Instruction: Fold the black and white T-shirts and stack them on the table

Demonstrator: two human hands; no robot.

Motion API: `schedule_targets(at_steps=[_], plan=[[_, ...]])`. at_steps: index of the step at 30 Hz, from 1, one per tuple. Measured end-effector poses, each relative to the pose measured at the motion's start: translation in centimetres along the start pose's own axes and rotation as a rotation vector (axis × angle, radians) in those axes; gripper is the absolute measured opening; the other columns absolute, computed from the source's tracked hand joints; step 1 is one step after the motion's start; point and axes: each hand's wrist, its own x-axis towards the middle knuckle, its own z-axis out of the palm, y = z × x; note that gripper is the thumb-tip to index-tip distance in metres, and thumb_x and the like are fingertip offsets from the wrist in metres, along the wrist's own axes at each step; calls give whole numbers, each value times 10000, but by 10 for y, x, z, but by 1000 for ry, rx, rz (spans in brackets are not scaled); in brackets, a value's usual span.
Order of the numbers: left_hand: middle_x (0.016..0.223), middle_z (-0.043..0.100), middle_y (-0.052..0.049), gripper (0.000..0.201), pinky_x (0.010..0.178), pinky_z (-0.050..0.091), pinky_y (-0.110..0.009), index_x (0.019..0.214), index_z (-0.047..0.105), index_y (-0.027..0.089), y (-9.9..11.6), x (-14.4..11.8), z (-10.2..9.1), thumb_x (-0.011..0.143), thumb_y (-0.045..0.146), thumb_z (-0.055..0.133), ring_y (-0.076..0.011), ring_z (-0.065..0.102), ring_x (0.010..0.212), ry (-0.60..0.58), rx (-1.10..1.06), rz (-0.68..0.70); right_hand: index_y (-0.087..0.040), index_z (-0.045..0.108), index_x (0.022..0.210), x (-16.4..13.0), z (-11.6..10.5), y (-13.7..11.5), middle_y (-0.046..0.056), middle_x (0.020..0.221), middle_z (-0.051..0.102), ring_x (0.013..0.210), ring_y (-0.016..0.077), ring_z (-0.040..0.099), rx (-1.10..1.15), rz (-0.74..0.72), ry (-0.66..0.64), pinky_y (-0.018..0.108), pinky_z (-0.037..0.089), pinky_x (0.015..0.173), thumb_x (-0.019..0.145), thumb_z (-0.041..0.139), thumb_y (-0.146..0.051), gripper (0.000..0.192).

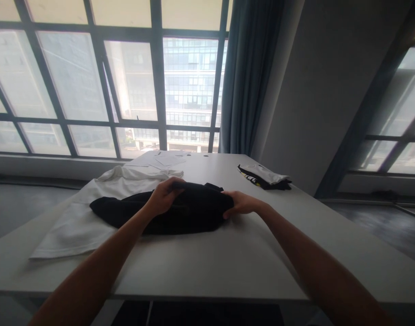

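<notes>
A black garment (190, 213) lies bunched in the middle of a white table (228, 262). My left hand (163, 195) grips its upper edge near the centre, fingers curled over the cloth. My right hand (239, 202) holds the garment's right end, fingers closed on the fabric. A white garment (88, 213) is spread flat to the left, partly under the black one.
A small folded pile of white, black and yellow cloth (265, 176) sits at the table's far right. Papers (168, 159) lie at the far edge by the large windows. A dark curtain (250, 77) hangs behind the table.
</notes>
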Motion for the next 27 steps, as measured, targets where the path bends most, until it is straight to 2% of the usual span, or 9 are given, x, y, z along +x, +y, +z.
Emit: schedule_targets(at_steps=[5,8,10,15,17,20,23,25,27], plan=[[885,651,-30,180,802,502,-322,954,592,192,-1,3,-21,859,335,536,-191,615,851,399,48,55,-190,621,1262,-3,-8,-5,75,1119,668,898,237,638,-71,79,-39,318,501,792,593,820,-500,765],[899,656,-39,247,814,506,-331,957,587,195,0,3,-32,878,417,510,-202,624,865,444,134,70,-181,688,1122,1,1,4,93,1146,639,904,231,625,-152,60,-16,324,498,801,600,811,-470,610],[935,672,-45,336,835,510,-352,992,599,200,1,1,-38,811,483,601,-226,635,890,314,253,45,-186,713,1015,7,11,11,91,1167,626,970,243,611,-168,-21,23,331,487,858,597,807,-429,492],[1169,682,-66,692,935,484,-443,1203,610,262,-12,-1,-51,571,456,813,-326,620,1075,-359,493,-86,-180,698,888,16,17,21,76,1015,682,894,223,620,-185,-119,285,340,476,854,688,661,-263,220],[1142,696,-70,651,922,487,-447,1178,636,262,-22,-2,-55,568,414,805,-334,627,1060,-477,541,-143,-166,668,835,16,11,21,72,864,683,811,221,611,-190,-77,527,351,476,805,713,617,-271,169],[978,717,-52,407,824,514,-399,1017,684,245,-28,-2,-56,630,360,733,-303,655,932,-527,610,-205,-169,614,847,14,-1,14,46,732,644,698,200,582,-18,-19,875,331,479,687,757,591,-373,224],[959,680,-48,269,792,509,-370,947,672,235,-20,-1,-57,685,252,615,-278,637,917,-369,727,-143,-174,604,972,10,-9,1,38,764,664,707,195,603,244,-31,930,302,486,635,778,602,-493,373],[998,641,-54,320,812,505,-375,971,654,233,-14,0,-63,668,177,564,-278,612,966,-126,814,-101,-169,631,1030,4,-11,-6,55,852,698,778,205,636,319,-36,751,297,505,664,762,638,-540,457],[1012,610,-63,321,847,500,-392,971,636,225,-13,0,-71,670,154,553,-285,590,1009,167,857,-94,-169,675,1050,-2,-11,-9,67,923,719,830,214,660,320,13,414,288,521,691,709,702,-559,519]])
